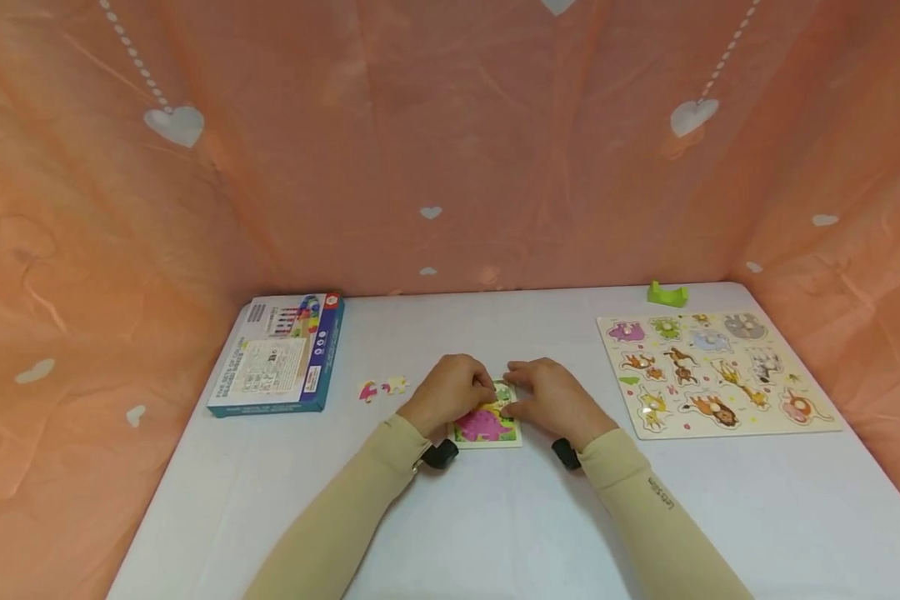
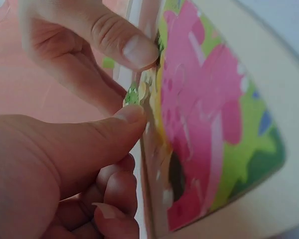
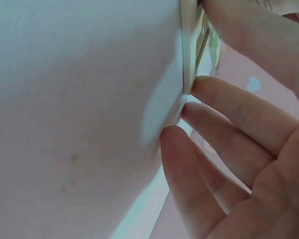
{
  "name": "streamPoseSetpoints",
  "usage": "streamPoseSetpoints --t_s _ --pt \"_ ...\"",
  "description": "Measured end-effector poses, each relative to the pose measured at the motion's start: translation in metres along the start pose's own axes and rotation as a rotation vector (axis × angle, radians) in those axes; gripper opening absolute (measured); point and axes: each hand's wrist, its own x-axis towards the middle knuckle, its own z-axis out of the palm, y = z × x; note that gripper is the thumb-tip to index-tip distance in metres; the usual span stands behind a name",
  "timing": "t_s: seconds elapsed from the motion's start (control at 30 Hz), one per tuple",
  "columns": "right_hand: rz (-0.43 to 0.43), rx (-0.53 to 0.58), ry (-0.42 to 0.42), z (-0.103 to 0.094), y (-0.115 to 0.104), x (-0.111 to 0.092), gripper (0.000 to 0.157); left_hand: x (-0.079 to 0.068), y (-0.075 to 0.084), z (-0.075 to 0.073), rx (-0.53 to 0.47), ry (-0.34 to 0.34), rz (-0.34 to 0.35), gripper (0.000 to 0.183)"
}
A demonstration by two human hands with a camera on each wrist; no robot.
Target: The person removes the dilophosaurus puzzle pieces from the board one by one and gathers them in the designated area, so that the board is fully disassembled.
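Observation:
A small square jigsaw puzzle in a pale tray point(image 1: 516, 442) shows a pink dinosaur point(image 1: 483, 426) on green. My left hand point(image 1: 450, 392) is over its far part. In the left wrist view the thumb and fingers pinch a small green-patterned puzzle piece point(image 2: 132, 94) close above the tray. My right hand point(image 1: 555, 402) lies along the tray's right side. Its thumb rests on the puzzle, and a fingertip point(image 3: 202, 85) touches the tray's corner in the right wrist view. Two loose jigsaw pieces, one pink point(image 1: 368, 390) and one yellow point(image 1: 397, 384), lie left of the hands.
A blue-edged box point(image 1: 270, 408) with a printed sheet on top lies at the left. To the right is a wooden animal peg board point(image 1: 690, 429), with a green plastic object point(image 1: 667, 294) behind it. Orange cloth point(image 1: 465, 150) hangs around the white table point(image 1: 495, 525).

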Motion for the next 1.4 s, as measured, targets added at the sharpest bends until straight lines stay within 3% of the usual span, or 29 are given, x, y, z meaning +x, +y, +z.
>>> streamPoseSetpoints --t_s 0.2,0.43,0.53,0.7,0.97,1.13,1.4 --pt "0.045 0.013 0.008 0.000 0.001 -0.005 0.056 -0.006 -0.005 -0.016 -0.037 -0.017 0.003 0.009" --pt "0.065 0.024 -0.009 0.003 0.001 -0.006 0.059 -0.023 -0.036 -0.050 0.002 0.094 -0.066 0.009" --pt "0.066 0.010 -0.007 0.003 0.003 -0.007 0.058 -0.029 -0.048 -0.059 0.013 0.110 -0.098 0.009" --pt "0.081 0.008 0.001 0.000 0.005 -0.010 0.059 -0.030 -0.056 -0.062 0.028 0.083 -0.081 0.009" --pt "0.063 0.015 -0.015 0.000 0.001 -0.006 0.059 -0.033 -0.058 -0.060 0.053 0.089 -0.156 0.010" --pt "0.078 0.009 -0.021 0.000 -0.001 -0.005 0.059 -0.034 -0.060 -0.061 0.052 0.086 -0.142 0.009" --pt "0.072 0.022 -0.027 0.001 -0.004 -0.002 0.060 -0.042 -0.063 -0.082 0.018 0.154 -0.113 0.006"
